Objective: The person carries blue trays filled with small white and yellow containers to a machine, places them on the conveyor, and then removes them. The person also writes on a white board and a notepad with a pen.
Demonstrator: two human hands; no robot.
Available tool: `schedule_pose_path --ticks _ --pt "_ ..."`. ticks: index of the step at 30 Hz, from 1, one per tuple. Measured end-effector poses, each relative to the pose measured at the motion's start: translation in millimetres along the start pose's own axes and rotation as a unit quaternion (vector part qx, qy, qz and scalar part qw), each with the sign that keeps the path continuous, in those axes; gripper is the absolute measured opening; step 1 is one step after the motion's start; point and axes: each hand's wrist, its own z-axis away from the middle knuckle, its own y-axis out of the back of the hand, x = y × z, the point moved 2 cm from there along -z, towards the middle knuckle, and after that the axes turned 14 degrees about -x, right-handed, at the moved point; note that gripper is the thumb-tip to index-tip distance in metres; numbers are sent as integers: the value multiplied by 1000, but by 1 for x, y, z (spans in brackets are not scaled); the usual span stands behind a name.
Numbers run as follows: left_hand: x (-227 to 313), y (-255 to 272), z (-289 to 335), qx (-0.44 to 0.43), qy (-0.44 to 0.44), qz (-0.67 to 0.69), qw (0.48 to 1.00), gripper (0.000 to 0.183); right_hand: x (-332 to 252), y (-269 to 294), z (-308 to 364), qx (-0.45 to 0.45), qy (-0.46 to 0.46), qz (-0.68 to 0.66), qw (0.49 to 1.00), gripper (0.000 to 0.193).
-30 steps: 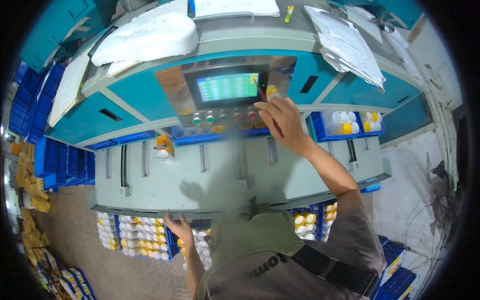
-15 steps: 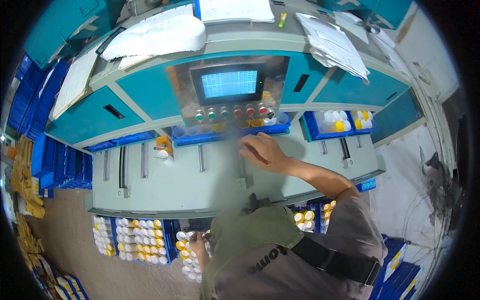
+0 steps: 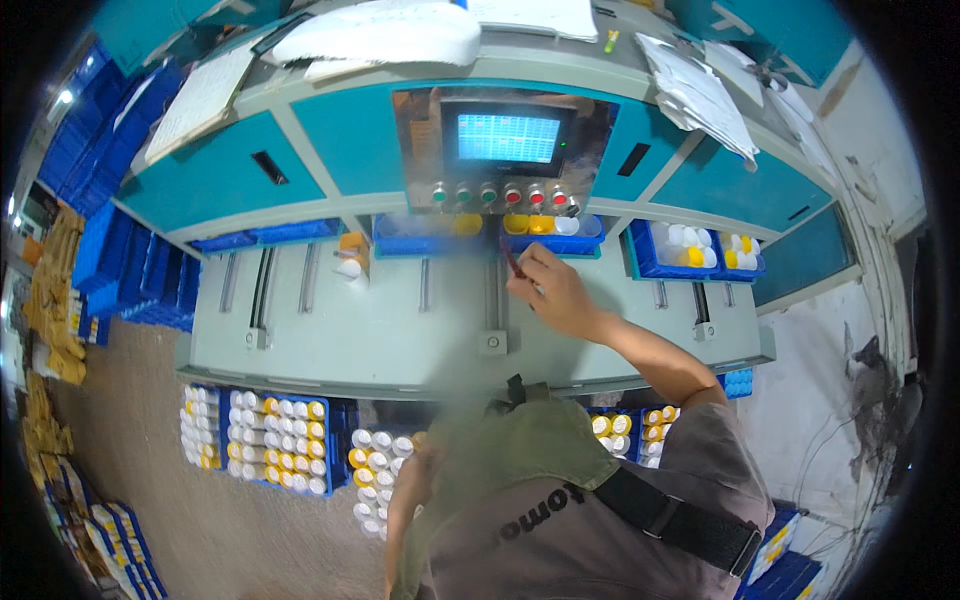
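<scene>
My right hand [image 3: 555,292] is raised over the pale green machine table [image 3: 400,340]. Its fingers are closed round a slim dark-red stick [image 3: 511,258], which points up toward a blue bin [image 3: 575,243] under the control panel. Yellow and white round items lie in that bin. Lower down, my left hand [image 3: 425,462] is beside my body, next to a stack of white and yellow round-ended containers [image 3: 375,483]. Its fingers are smeared and partly hidden, so whether they hold anything does not show. A hazy blur covers the middle of the view.
Above the table is a control panel with a lit screen [image 3: 508,137] and a row of buttons. More blue bins [image 3: 672,262] line the table's back edge. An orange box [image 3: 353,247] stands left. Papers [image 3: 695,95] lie on top; filled crates [image 3: 277,443] stand below the front edge.
The whole view has shifted, with the panel now farther right. The dark-red stick now points upward past my right fingers. My left hand has drawn right, off the containers toward my body.
</scene>
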Motion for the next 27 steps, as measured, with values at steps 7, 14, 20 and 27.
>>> schedule_pose_path --ticks 7,14,20,27 --pt "-66 -25 -102 -127 -52 -168 976 36 5 -20 4 -109 -145 -196 964 16" --pt "-16 -38 -33 34 -40 -127 991 30 -2 -41 12 -213 -160 -216 939 28" --pt "-41 -78 97 122 207 -59 969 32 -11 -100 -2 -339 -105 -375 856 20" --pt "-86 -153 166 169 196 104 960 43 -82 -200 -7 -449 -43 -392 802 14"
